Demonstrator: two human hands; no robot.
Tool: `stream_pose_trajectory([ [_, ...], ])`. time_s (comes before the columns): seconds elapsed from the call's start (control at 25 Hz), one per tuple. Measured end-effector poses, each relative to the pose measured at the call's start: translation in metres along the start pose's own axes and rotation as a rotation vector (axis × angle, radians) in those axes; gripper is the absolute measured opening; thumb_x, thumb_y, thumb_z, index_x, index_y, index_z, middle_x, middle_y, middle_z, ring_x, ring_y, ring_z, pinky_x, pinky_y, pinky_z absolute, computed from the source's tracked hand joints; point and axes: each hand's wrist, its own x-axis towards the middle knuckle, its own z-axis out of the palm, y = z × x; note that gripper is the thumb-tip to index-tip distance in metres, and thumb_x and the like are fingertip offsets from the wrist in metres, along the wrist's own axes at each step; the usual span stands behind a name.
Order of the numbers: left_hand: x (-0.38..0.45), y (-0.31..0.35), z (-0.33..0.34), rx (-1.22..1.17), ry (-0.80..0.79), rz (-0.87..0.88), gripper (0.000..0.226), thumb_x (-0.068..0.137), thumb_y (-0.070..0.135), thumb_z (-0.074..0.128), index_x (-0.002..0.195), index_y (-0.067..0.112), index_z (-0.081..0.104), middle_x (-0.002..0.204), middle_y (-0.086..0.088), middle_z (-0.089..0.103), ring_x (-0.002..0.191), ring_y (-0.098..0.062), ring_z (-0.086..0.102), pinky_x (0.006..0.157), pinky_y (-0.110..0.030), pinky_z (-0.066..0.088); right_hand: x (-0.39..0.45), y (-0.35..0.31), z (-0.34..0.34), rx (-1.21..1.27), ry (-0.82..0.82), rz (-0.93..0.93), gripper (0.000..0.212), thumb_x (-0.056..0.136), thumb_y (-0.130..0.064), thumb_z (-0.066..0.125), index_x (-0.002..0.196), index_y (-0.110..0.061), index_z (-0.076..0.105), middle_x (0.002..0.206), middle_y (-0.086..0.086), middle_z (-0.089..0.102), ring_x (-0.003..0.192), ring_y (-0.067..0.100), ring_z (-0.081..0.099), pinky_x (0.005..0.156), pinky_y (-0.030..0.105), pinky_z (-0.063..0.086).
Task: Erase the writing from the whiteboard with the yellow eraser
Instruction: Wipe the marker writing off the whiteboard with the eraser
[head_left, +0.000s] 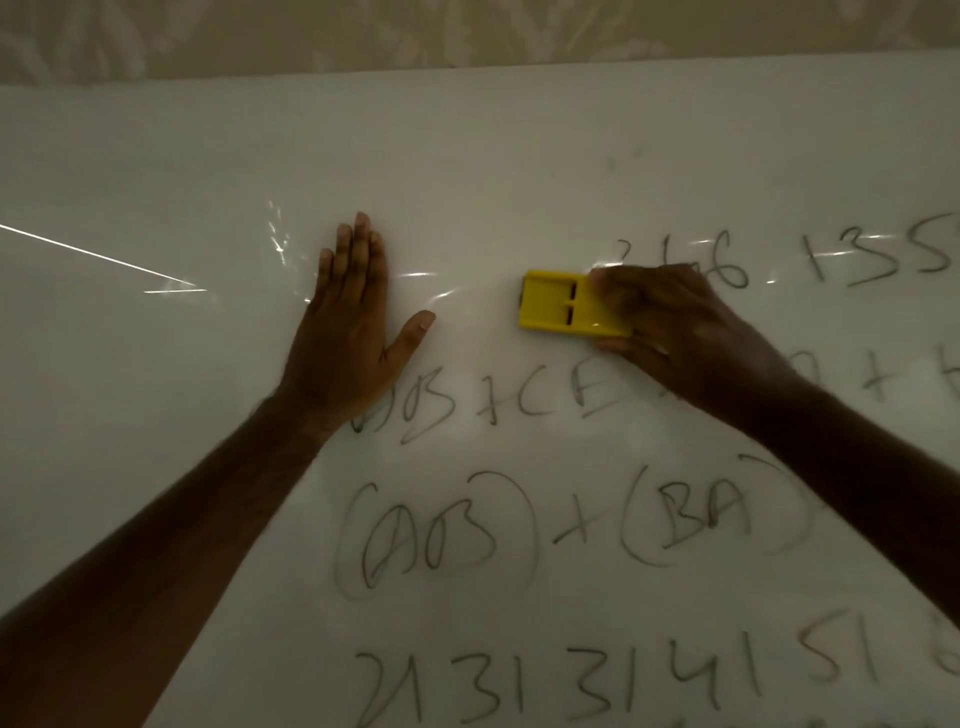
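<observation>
**Eraser on the board, writing below and to the right**

Along the top of your view runs a pale patterned wall, and beneath it the whiteboard fills the rest. Its left part is bare except for thin bright streaks of glare.

Your left hand lies flat on the board left of centre. The four fingers are straight and held together, pointing up, and the thumb is spread out to the right. It holds nothing; the palm simply presses on the surface. Its wrist covers the start of the line reading roughly "AB + CE".

Just right of that hand, apart from it, the yellow eraser sits flat on the board, its long side running left to right, with two dark slots in its top face. Your right hand grips its right end: fingers curl over the upper edge and the thumb clamps the lower edge.

Writing lies all around the eraser. Above and to the right are digits, partly hidden by your right hand. Your right forearm crosses the second line. Below that are "(AB) + (BA)" and a bottom row of numbers.
</observation>
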Motion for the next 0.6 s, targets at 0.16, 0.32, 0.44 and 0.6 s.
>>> stream_pose_trajectory([
  [0.16, 0.007, 0.017, 0.001, 0.004, -0.027, 0.018, 0.107, 0.106, 0.078, 0.015, 0.168, -0.009, 0.012, 0.179, -0.027, 0.006, 0.168, -0.041, 0.005, 0.137, -0.050, 0.008, 0.024, 0.044, -0.011, -0.024, 0.072, 0.160, 0.049, 0.102, -0.031, 0.062, 0.137, 0.003, 0.060, 0.141, 0.024, 0.060, 0.124, 0.031, 0.049, 0.107, 0.044, 0.038],
  [0.32, 0.015, 0.039, 0.007, 0.004, -0.024, 0.046, 0.109, 0.105, 0.080, 0.016, 0.168, -0.010, 0.014, 0.179, -0.028, 0.007, 0.167, -0.041, 0.006, 0.137, -0.045, 0.002, 0.036, 0.029, 0.008, 0.020, 0.075, 0.173, 0.054, 0.102, -0.033, 0.061, 0.143, 0.002, 0.057, 0.141, 0.024, 0.061, 0.123, 0.034, 0.050, 0.109, 0.044, 0.038],
  [0.44, 0.015, 0.051, 0.011, 0.014, -0.023, 0.073, 0.109, 0.105, 0.079, 0.018, 0.167, -0.010, 0.015, 0.179, -0.027, 0.008, 0.167, -0.041, 0.008, 0.137, -0.043, 0.002, -0.001, 0.009, 0.001, 0.039, 0.004, 0.049, 0.051, 0.103, -0.032, 0.062, 0.143, 0.000, 0.057, 0.144, 0.020, 0.060, 0.120, 0.037, 0.058, 0.108, 0.049, 0.046],
  [0.6, 0.014, 0.058, 0.012, 0.022, -0.028, 0.066, 0.109, 0.105, 0.080, 0.018, 0.168, -0.009, 0.013, 0.179, -0.026, 0.007, 0.168, -0.040, 0.005, 0.137, -0.043, 0.002, -0.026, 0.031, -0.019, -0.016, 0.012, 0.080, 0.051, 0.104, -0.035, 0.058, 0.141, -0.001, 0.059, 0.144, 0.019, 0.060, 0.121, 0.036, 0.056, 0.108, 0.050, 0.046],
])
